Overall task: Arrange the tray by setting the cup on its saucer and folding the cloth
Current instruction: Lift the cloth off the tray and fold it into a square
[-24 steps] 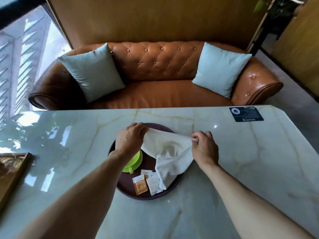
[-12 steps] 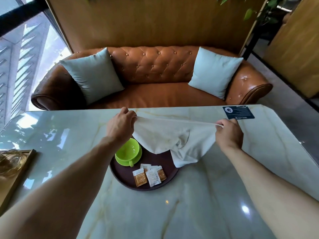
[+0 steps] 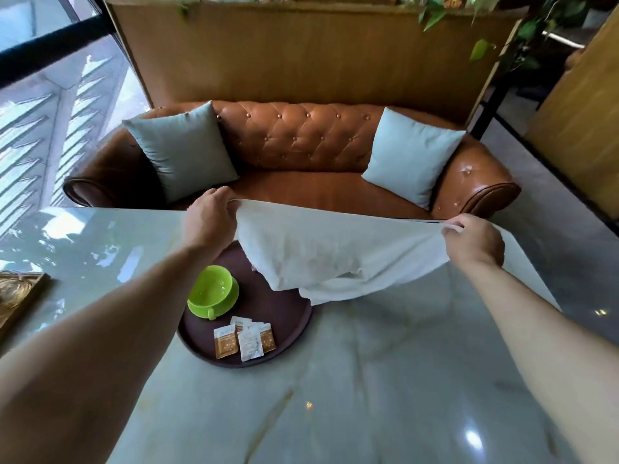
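A white cloth (image 3: 321, 252) is stretched in the air above the table. My left hand (image 3: 209, 221) pinches its left top corner and my right hand (image 3: 474, 242) pinches its right top corner. The cloth's lower edge hangs over the far right part of a round dark brown tray (image 3: 294, 333). On the tray's left side a lime green cup (image 3: 211, 289) sits upright on its green saucer (image 3: 231, 301), handle towards me.
Several small sachets (image 3: 244, 336) lie at the tray's near side. The pale marble table (image 3: 335, 396) runs up to a brown leather sofa (image 3: 301, 142) with two light blue cushions. A wooden framed object (image 3: 16, 293) sits at the left table edge.
Both hands have lifted the cloth off the tray and drawn apart, spreading it wide in the air. The green cup and the sachets have come into full view.
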